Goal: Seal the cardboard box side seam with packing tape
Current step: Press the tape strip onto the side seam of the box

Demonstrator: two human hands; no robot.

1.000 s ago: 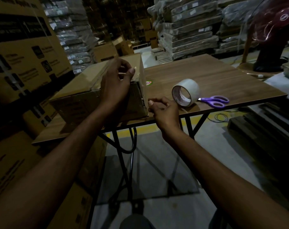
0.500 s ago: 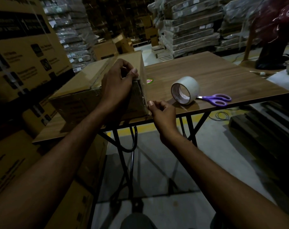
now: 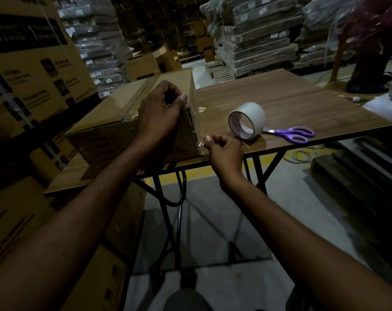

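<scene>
We look into a dim warehouse, with a wood-grain folding tabletop (image 3: 280,97) in front of us and wrapped pallet stacks (image 3: 257,37) far behind the cardboard box (image 3: 114,122). The box lies on the tabletop, its near right corner close to the front edge. Printed cartons (image 3: 33,63) rise just left of the box. The left hand (image 3: 159,115) sits on the box's upper near corner, fingers curled and thumb pinching the top end of a strip of clear tape (image 3: 196,129). The strip runs down the box's vertical corner seam. At the foot of that corner the right hand (image 3: 224,149) pinches the strip's lower end between thumb and curled fingers. To the right of the box we see a small round sticker (image 3: 202,109), then the tape roll (image 3: 247,120) standing on edge, and purple-handled scissors (image 3: 291,133) just beyond the roll.
</scene>
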